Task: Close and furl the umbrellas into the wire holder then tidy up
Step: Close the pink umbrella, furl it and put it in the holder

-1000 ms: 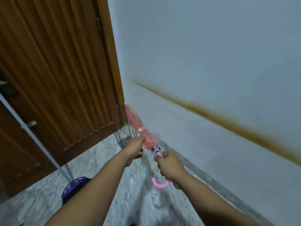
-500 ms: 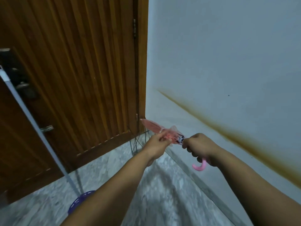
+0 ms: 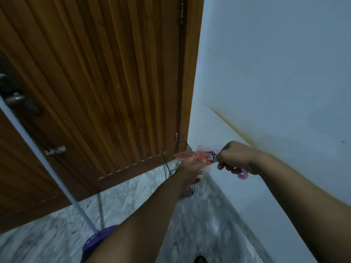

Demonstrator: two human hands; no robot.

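A small pink umbrella (image 3: 187, 155), closed and partly furled, lies nearly level between my hands, its tip pointing left toward the door. My left hand (image 3: 190, 168) grips the bunched pink canopy. My right hand (image 3: 235, 158) is closed around the shaft next to the curved pink handle (image 3: 244, 174), which hooks out below my fist. The black wire holder (image 3: 167, 168) stands on the floor in the corner behind my left hand; only a few of its wires show.
A ribbed wooden door (image 3: 104, 82) fills the left, with a metal handle (image 3: 15, 98) and a bolt (image 3: 56, 150). A white pole (image 3: 47, 164) slants down to a purple base (image 3: 98, 238) on the marble floor. A pale wall with a brown streak (image 3: 237, 131) runs on the right.
The umbrella has swung from pointing up and away to nearly level. Both hands have risen and shifted right, and the view has tilted up toward the door and corner.
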